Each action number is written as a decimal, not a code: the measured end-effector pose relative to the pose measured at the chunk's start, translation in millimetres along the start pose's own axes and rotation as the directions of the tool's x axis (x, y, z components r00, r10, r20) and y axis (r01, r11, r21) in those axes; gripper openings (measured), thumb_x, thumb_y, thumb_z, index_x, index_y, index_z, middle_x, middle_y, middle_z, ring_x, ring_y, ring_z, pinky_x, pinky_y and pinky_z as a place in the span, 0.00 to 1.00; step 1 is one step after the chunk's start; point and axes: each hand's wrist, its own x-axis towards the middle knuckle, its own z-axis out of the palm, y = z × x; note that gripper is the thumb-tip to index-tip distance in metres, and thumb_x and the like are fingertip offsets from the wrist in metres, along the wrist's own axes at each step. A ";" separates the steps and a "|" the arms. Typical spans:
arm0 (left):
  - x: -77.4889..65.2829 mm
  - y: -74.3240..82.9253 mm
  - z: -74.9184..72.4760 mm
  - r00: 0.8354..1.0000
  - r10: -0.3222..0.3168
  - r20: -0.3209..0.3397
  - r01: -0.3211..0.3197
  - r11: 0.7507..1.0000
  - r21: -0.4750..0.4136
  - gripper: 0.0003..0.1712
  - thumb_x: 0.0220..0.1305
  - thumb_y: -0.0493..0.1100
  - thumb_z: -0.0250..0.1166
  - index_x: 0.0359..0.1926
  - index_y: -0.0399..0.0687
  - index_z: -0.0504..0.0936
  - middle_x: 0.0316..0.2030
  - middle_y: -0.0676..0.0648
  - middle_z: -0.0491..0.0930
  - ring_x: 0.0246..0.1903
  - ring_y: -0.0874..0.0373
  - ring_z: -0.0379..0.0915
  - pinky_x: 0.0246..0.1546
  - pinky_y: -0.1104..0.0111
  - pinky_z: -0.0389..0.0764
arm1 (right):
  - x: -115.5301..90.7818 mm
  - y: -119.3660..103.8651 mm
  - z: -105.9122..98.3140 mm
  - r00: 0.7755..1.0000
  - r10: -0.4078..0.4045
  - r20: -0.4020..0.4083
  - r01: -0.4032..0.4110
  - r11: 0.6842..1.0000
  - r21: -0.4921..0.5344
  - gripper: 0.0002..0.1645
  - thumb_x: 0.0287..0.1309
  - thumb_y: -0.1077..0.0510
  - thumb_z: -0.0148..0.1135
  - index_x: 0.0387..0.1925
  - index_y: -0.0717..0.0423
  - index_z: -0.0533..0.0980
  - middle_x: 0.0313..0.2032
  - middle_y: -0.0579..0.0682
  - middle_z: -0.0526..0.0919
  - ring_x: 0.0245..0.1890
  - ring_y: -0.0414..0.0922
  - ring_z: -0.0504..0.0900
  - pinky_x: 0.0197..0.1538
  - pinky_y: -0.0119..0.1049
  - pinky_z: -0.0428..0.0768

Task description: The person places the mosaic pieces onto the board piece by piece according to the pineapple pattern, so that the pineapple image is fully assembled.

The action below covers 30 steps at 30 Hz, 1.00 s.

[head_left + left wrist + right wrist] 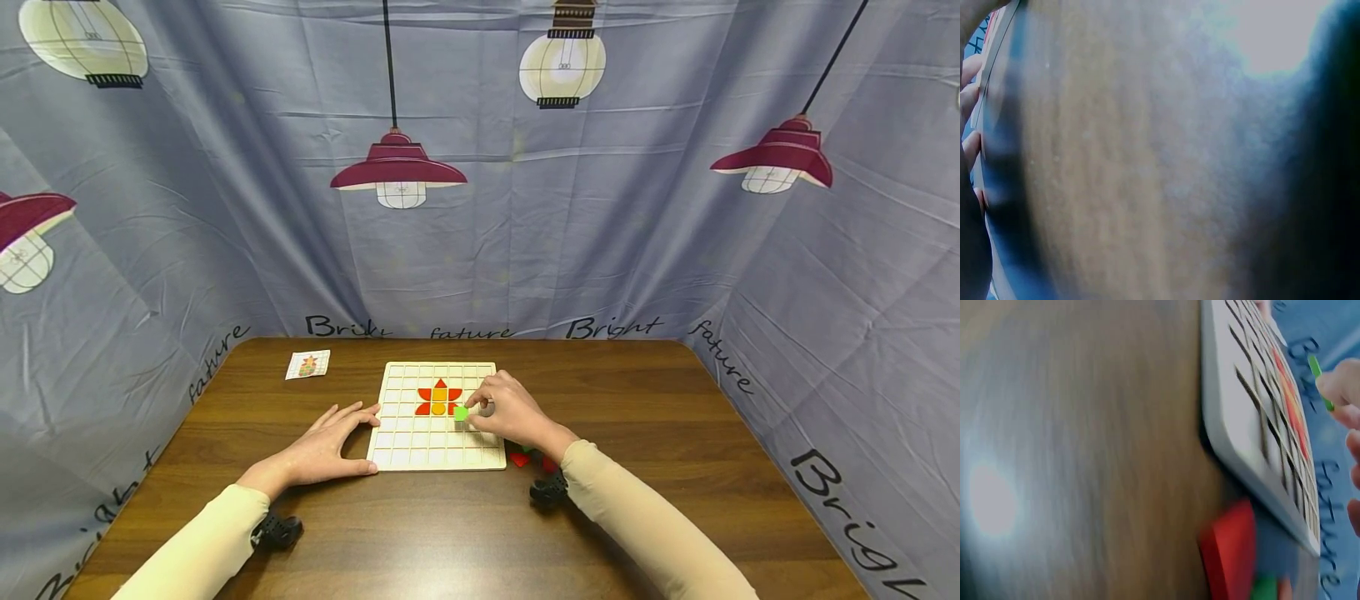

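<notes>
A cream gridded board (397, 458) lies on the wooden table, bearing a figure of red pieces (440, 384) around an orange square and an orange round piece (438, 408). Thumb and fingers of my right hand (517, 412) pinch a small green tile (461, 413) over the board, at the lower right of the figure. In the right wrist view the green tile (1315, 367) is held edge-on above the grid. My left hand (322, 446) has its thumb and fingers spread, the tips touching the board's left edge.
Loose red pieces (519, 459) and a green one lie right of the board, partly under my right wrist. A small printed card (307, 364) showing a similar coloured figure lies at the back left. Behind the table hangs a grey-blue curtain (480, 250) with lamp prints.
</notes>
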 end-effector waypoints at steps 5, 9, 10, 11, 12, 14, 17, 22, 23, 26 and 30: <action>0.3 -0.6 0.2 1.000 0.000 -0.001 0.000 1.000 0.001 0.38 0.58 0.69 0.71 0.62 0.54 0.74 0.76 0.47 0.62 0.76 0.38 0.51 0.74 0.38 0.42 | 10.0 -17.6 18.6 1.000 0.007 0.015 -0.007 0.998 -0.060 0.08 0.53 0.48 0.75 0.35 0.43 0.88 0.31 0.35 0.79 0.39 0.39 0.71 0.46 0.37 0.73; 0.2 -0.2 0.2 1.000 -0.003 0.004 0.003 1.000 -0.001 0.39 0.59 0.69 0.70 0.62 0.54 0.74 0.76 0.48 0.62 0.76 0.38 0.51 0.74 0.38 0.42 | 13.9 -22.1 29.2 1.000 0.019 0.005 -0.019 0.995 -0.096 0.08 0.53 0.48 0.75 0.34 0.43 0.88 0.30 0.35 0.78 0.37 0.39 0.71 0.44 0.35 0.72; 0.0 -0.2 0.2 1.000 -0.002 0.004 0.002 1.000 -0.002 0.39 0.59 0.69 0.70 0.62 0.54 0.74 0.76 0.48 0.62 0.76 0.38 0.51 0.74 0.37 0.42 | 14.4 -22.4 31.2 1.000 0.021 -0.001 -0.021 0.995 -0.101 0.07 0.52 0.48 0.75 0.34 0.42 0.88 0.29 0.34 0.78 0.37 0.39 0.71 0.44 0.35 0.72; -0.1 -0.2 0.2 1.000 -0.003 0.004 0.003 1.000 -0.003 0.39 0.59 0.69 0.70 0.62 0.54 0.74 0.76 0.48 0.62 0.76 0.38 0.51 0.74 0.38 0.42 | 14.9 -22.5 33.1 1.000 0.023 -0.004 -0.024 0.994 -0.111 0.07 0.52 0.48 0.75 0.34 0.42 0.88 0.28 0.34 0.77 0.36 0.39 0.70 0.44 0.35 0.72; -0.2 -0.2 0.2 1.000 -0.003 0.003 0.003 1.000 -0.004 0.39 0.58 0.69 0.71 0.62 0.54 0.74 0.76 0.48 0.62 0.76 0.38 0.51 0.74 0.38 0.42 | 15.4 -22.5 34.7 1.000 0.023 -0.009 -0.024 0.993 -0.114 0.07 0.52 0.48 0.76 0.33 0.42 0.88 0.28 0.33 0.76 0.36 0.39 0.70 0.43 0.35 0.72; -0.4 -0.5 0.2 1.000 -0.001 -0.001 0.001 1.000 -0.003 0.39 0.58 0.69 0.71 0.62 0.53 0.74 0.76 0.47 0.63 0.75 0.38 0.51 0.74 0.38 0.42 | 16.2 -22.1 37.5 1.000 0.022 -0.016 -0.024 0.992 -0.123 0.06 0.51 0.48 0.75 0.33 0.41 0.88 0.27 0.33 0.74 0.35 0.38 0.69 0.43 0.34 0.71; -0.2 -0.6 0.1 1.000 0.002 -0.006 -0.002 1.000 0.002 0.38 0.58 0.69 0.71 0.62 0.53 0.74 0.75 0.47 0.63 0.75 0.38 0.52 0.74 0.37 0.42 | 17.0 -22.9 38.9 0.999 0.024 -0.023 -0.026 0.992 -0.123 0.06 0.51 0.48 0.75 0.32 0.41 0.88 0.26 0.33 0.73 0.34 0.38 0.69 0.42 0.33 0.71; 0.6 -0.1 0.1 1.000 0.006 -0.007 -0.006 1.000 0.009 0.39 0.58 0.69 0.71 0.61 0.54 0.74 0.75 0.46 0.64 0.75 0.37 0.52 0.74 0.37 0.43 | 18.1 -26.3 37.8 0.999 0.035 -0.022 -0.038 0.993 -0.108 0.06 0.51 0.48 0.73 0.32 0.41 0.87 0.26 0.34 0.74 0.35 0.38 0.69 0.41 0.33 0.70; 0.7 0.0 0.1 1.000 0.005 -0.005 -0.005 1.000 0.010 0.39 0.58 0.69 0.71 0.61 0.54 0.74 0.75 0.46 0.64 0.75 0.37 0.52 0.74 0.37 0.43 | 18.3 -26.7 37.7 0.999 0.039 -0.019 -0.041 0.993 -0.107 0.06 0.52 0.48 0.73 0.32 0.41 0.88 0.26 0.35 0.74 0.35 0.38 0.69 0.41 0.33 0.70; 0.9 0.1 0.3 1.000 0.001 -0.001 -0.001 1.000 0.010 0.39 0.58 0.69 0.71 0.61 0.54 0.74 0.75 0.46 0.63 0.75 0.38 0.52 0.74 0.37 0.43 | 18.6 -27.6 37.9 0.999 0.049 -0.007 -0.050 0.993 -0.104 0.05 0.54 0.48 0.72 0.33 0.42 0.88 0.27 0.36 0.75 0.35 0.38 0.68 0.40 0.32 0.69; 1.1 -0.6 0.7 1.000 -0.004 0.002 0.004 1.000 0.010 0.38 0.58 0.69 0.71 0.61 0.55 0.74 0.75 0.47 0.63 0.75 0.38 0.52 0.74 0.38 0.43 | 18.6 -28.5 39.1 0.998 0.058 -0.003 -0.058 0.993 -0.104 0.05 0.56 0.48 0.73 0.33 0.41 0.88 0.27 0.36 0.75 0.35 0.38 0.68 0.40 0.33 0.70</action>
